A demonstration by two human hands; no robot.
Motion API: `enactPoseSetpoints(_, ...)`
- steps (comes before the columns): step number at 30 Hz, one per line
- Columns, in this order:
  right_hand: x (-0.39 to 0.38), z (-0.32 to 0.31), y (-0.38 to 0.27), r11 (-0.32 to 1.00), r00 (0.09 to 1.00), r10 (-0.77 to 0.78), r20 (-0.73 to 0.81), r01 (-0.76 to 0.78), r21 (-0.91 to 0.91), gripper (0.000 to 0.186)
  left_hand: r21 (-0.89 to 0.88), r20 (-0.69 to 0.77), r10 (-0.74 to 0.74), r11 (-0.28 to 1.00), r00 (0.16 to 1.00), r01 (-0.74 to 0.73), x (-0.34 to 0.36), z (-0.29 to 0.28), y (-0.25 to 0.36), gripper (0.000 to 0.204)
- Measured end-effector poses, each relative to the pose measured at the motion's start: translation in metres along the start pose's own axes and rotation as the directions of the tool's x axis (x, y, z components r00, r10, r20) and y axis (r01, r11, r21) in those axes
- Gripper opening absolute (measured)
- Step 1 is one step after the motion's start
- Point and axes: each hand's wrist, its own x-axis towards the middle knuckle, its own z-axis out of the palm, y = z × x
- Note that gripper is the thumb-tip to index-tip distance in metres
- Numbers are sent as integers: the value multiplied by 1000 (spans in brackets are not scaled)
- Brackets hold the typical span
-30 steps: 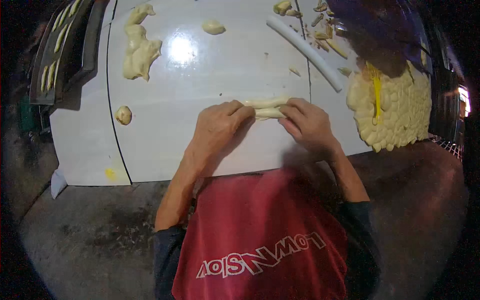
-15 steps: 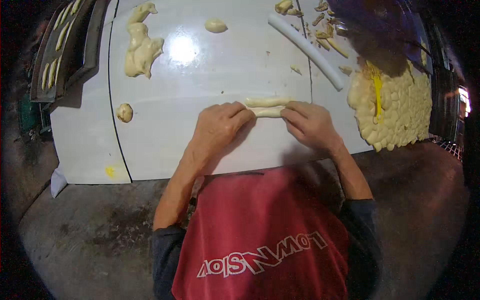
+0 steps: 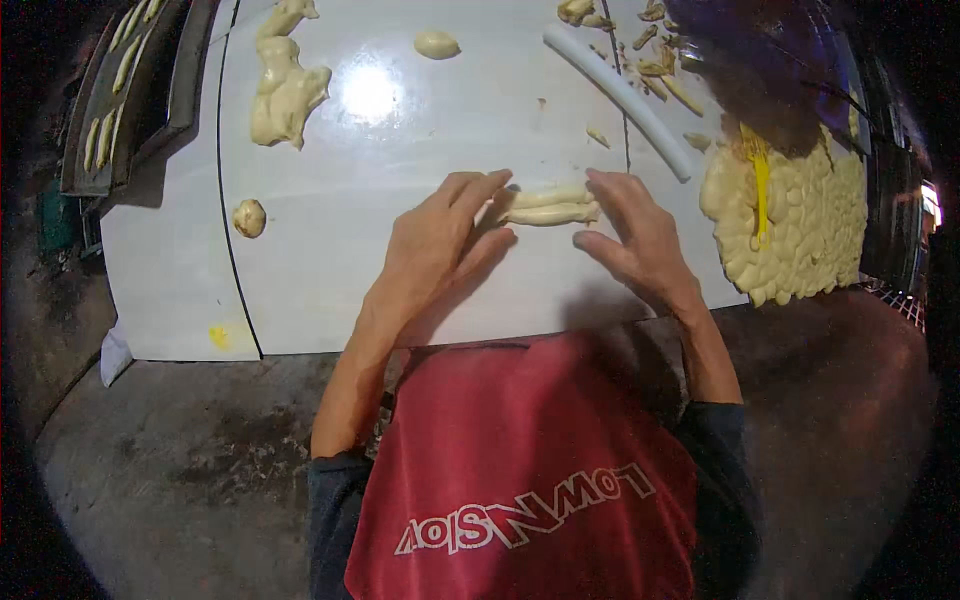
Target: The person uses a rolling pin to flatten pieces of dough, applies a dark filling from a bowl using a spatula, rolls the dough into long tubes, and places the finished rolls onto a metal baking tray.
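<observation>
Two pale dough strips [image 3: 552, 213] lie side by side and touching on the white table, running left to right between my hands. My left hand [image 3: 440, 232] is at their left end, thumb apart from the fingers, which point to the far side. At the right end my right hand [image 3: 640, 232] is spread the same way, its fingertips by the dough's far edge and its thumb on the near side. Neither hand is closed around the dough. The fingertips partly hide both ends, so I cannot tell whether they touch.
A long white rod [image 3: 618, 100] lies beyond my right hand. A bumpy dough sheet [image 3: 795, 220] bears a yellow fork-like tool [image 3: 761, 195]. Dough lumps [image 3: 285, 95] and a browned ball [image 3: 249, 218] lie leftward. A dark metal tray [image 3: 120, 95] with dough strips stands far left.
Both hands have opened from their pinch on the near strip, fingers reaching to the far side. The two strips, apart at their middle before, now lie together.
</observation>
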Motion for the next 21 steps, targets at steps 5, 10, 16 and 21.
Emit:
enactPoseSetpoints(5, 16, -6, 4, 988, 986, -55, 159, 77, -136, 45, 164, 104, 110, 978, 988, -126, 19, 5, -1, 38)
enactPoseSetpoints(10, 33, -11, -3, 975, 968, -161, 193, 186, -118, 28, 238, 70, 238, 939, 969, -248, 26, 3, -6, 20)
enactPoseSetpoints(16, 43, -19, -45, 964, 935, 229, 270, -257, 73, 22, 105, 103, 131, 984, 986, -142, 13, -15, -1, 10)
enactPoseSetpoints(21, 71, -2, -61, 990, 984, -83, 157, 63, 127, 34, -4, -21, 124, 992, 992, -124, -14, -67, -13, 12)
